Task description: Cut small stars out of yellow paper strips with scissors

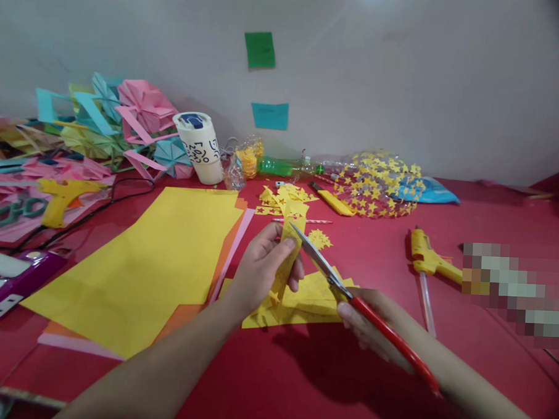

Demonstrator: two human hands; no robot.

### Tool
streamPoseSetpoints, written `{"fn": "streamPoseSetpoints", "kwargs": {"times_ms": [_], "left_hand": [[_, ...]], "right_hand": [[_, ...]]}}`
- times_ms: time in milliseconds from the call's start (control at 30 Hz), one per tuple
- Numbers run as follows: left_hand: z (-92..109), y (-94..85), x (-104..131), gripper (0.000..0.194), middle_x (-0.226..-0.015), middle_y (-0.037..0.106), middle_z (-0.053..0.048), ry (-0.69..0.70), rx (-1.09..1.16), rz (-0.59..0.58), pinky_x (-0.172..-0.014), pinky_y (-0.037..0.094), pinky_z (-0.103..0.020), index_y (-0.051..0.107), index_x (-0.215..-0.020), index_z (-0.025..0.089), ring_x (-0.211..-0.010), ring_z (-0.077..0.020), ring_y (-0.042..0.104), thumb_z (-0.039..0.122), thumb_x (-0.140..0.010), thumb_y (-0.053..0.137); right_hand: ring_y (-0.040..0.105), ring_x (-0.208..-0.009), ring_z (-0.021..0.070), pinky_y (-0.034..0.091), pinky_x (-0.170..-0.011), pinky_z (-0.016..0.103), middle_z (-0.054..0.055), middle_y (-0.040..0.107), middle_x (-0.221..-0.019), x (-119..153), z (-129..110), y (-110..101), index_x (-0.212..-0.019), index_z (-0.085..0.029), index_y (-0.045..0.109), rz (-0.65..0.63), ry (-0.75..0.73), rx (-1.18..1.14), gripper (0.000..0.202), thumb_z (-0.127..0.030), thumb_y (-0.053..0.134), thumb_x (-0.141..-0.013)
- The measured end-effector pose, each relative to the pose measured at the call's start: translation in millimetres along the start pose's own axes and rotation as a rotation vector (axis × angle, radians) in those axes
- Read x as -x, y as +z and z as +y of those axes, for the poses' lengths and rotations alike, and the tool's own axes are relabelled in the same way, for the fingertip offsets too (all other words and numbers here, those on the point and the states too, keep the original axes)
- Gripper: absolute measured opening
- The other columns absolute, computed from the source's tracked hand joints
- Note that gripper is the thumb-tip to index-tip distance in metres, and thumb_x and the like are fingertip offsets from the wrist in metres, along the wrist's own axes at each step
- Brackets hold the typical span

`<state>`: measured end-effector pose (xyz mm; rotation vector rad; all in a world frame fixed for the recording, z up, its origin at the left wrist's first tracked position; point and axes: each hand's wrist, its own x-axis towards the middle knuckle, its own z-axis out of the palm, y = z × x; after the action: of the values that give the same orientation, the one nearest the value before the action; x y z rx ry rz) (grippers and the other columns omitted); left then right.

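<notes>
My left hand point(263, 264) pinches a folded strip of yellow paper point(288, 259) between thumb and fingers. Red-handled scissors point(380, 325) are gripped in my right hand point(371, 318), their blades pointing up and left. The blade tips lie against the upper part of the strip; whether they are cutting I cannot tell. Beneath my hands lie yellow paper pieces point(313, 294) on the red table point(253, 381). Just beyond the blades is a small pile of cut yellow stars point(319, 239). Yellow scraps with star-shaped holes point(284, 197) lie behind the strip.
Large yellow sheets point(152, 259) lie at left over orange and pink ones. A yellow glue gun point(423, 253) lies at right, another glue gun point(64, 200) at far left. Behind stand a white tumbler point(201, 150), a yellow cutter point(335, 202) and a star-covered clear plastic piece point(377, 183).
</notes>
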<state>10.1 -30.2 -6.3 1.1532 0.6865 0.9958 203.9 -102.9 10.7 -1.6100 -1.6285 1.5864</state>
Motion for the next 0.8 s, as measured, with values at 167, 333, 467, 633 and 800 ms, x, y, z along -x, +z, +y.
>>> {"fn": "streamPoseSetpoints", "kwargs": {"times_ms": [167,333,467,633,800], "left_hand": [[1.2,-0.7,-0.5,0.014,-0.054,0.063,0.002,-0.017,-0.014,0.004,-0.039,0.042,-0.016,0.046,-0.085,0.02,-0.037,-0.0078,0.053,0.032,-0.09,0.048],[2.5,-0.9,-0.4,0.013,-0.053,0.063,0.002,-0.023,-0.017,0.002,-0.039,0.042,-0.016,0.045,-0.085,0.02,-0.037,-0.008,0.052,0.032,-0.091,0.048],[3.4,-1.4,-0.5,0.013,-0.052,0.063,0.003,-0.031,-0.02,-0.003,-0.039,0.041,-0.016,0.044,-0.085,0.02,-0.036,-0.0078,0.052,0.031,-0.091,0.048],[4.3,-1.5,-0.2,0.013,-0.053,0.064,0.002,-0.031,-0.017,0.007,-0.038,0.041,-0.017,0.046,-0.084,0.02,-0.036,-0.0087,0.053,0.032,-0.09,0.049],[6.1,-2.5,0.2,0.016,-0.058,0.063,0.0,0.006,-0.06,0.051,-0.048,0.048,-0.023,0.053,-0.081,0.018,-0.047,-0.012,0.059,0.031,-0.089,0.05]], "right_hand": [[0.042,-0.051,0.0098,0.033,-0.044,0.02,-0.006,0.038,-0.057,-0.5,1.7,-1.1,-0.066,-0.02,0.038,0.006,0.004,0.035,0.045,-0.057,0.056,-0.083],[0.041,-0.05,0.0093,0.032,-0.045,0.02,-0.006,0.038,-0.057,0.3,-0.1,-1.1,-0.065,-0.02,0.038,0.011,-0.005,0.041,0.045,-0.057,0.057,-0.083],[0.043,-0.049,0.0097,0.032,-0.044,0.02,-0.006,0.038,-0.056,1.2,-2.0,-0.6,-0.065,-0.02,0.039,0.027,0.01,0.013,0.045,-0.058,0.059,-0.08],[0.044,-0.049,0.0098,0.033,-0.045,0.02,-0.007,0.037,-0.055,0.3,-2.1,-0.2,-0.064,-0.02,0.039,0.044,0.024,0.012,0.047,-0.059,0.06,-0.079],[0.04,-0.047,0.0084,0.031,-0.043,0.019,-0.007,0.038,-0.053,-1.2,-0.9,-0.9,-0.064,-0.02,0.038,0.041,0.021,0.03,0.049,-0.061,0.061,-0.077]]}}
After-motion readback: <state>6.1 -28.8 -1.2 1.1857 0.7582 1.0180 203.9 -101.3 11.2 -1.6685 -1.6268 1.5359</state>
